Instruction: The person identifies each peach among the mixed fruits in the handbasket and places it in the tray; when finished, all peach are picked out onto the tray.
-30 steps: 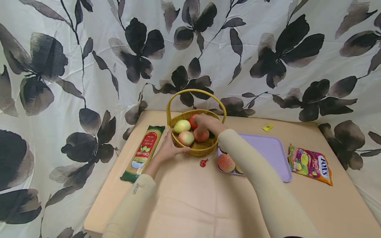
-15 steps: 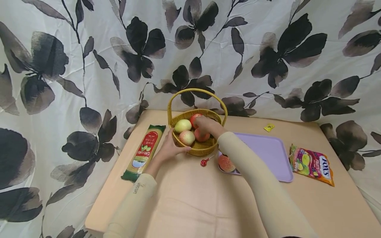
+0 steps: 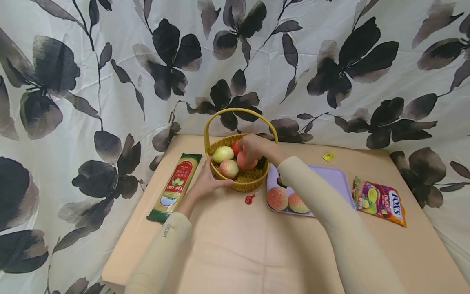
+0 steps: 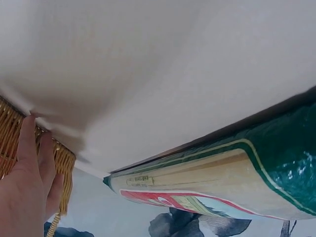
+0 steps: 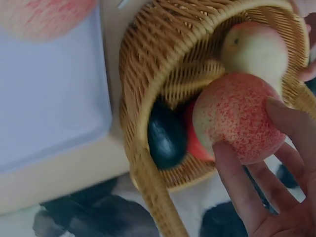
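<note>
My left hand [image 3: 206,181] rests against the near left side of the yellow wicker basket [image 3: 247,186], fingers extended along its wall in the left wrist view. My right hand [image 3: 255,147] reaches in under the handle and holds a red-speckled peach [image 5: 239,116] between thumb and fingers, over the basket's contents. Inside are a pale yellow-green fruit [image 3: 223,154], a pale peach with a pink blush [image 3: 229,169], a red fruit [image 3: 235,147], partly hidden by the hand, and a dark glossy oval thing [image 5: 167,136].
A lilac tray [image 3: 335,179] on the right carries two peaches [image 3: 277,198] and something dark by the sleeve. A red lollipop [image 3: 249,199] lies before the basket. Around them are an Olivoilà pasta pack [image 3: 176,185], a Fox's candy bag [image 3: 380,202] and a small yellow packet [image 3: 328,156].
My right hand has risen slightly with the red-speckled peach, and the right forearm has shifted right, uncovering the second peach on the tray. The left hand keeps its place on the basket.
</note>
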A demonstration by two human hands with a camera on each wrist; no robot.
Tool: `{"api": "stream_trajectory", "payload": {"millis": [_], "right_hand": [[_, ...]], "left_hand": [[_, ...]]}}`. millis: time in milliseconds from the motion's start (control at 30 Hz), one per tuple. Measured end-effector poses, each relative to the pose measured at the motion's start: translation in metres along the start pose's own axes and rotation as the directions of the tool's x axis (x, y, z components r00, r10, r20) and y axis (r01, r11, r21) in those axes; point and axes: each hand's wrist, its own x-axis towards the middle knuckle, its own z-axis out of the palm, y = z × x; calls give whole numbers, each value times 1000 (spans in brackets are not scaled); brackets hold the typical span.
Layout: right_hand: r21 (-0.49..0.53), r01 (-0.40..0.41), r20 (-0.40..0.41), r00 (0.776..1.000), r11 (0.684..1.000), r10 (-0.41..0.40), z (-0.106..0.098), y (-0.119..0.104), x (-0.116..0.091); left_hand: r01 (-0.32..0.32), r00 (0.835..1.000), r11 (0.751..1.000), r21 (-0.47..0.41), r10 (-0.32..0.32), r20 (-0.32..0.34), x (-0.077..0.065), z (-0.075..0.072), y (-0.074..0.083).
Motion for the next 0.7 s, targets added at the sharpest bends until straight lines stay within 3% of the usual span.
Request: {"api": "stream_trajectory", "payload": {"millis": [133, 367, 700], "right_hand": [[18, 28, -20, 999, 999, -28, -14, -6, -19], [81, 116, -39, 993, 990, -113, -32, -6, -71], [172, 39, -3, 999, 984, -39, -29, 41, -158]], "left_hand": [[13, 1000, 1000, -3, -13, 0, 1, 0, -1], [12, 1000, 1000, 6, -12, -1, 4, 0, -1], [-11, 1000, 1000, -5, 11, 1, 4, -1, -1]]}}
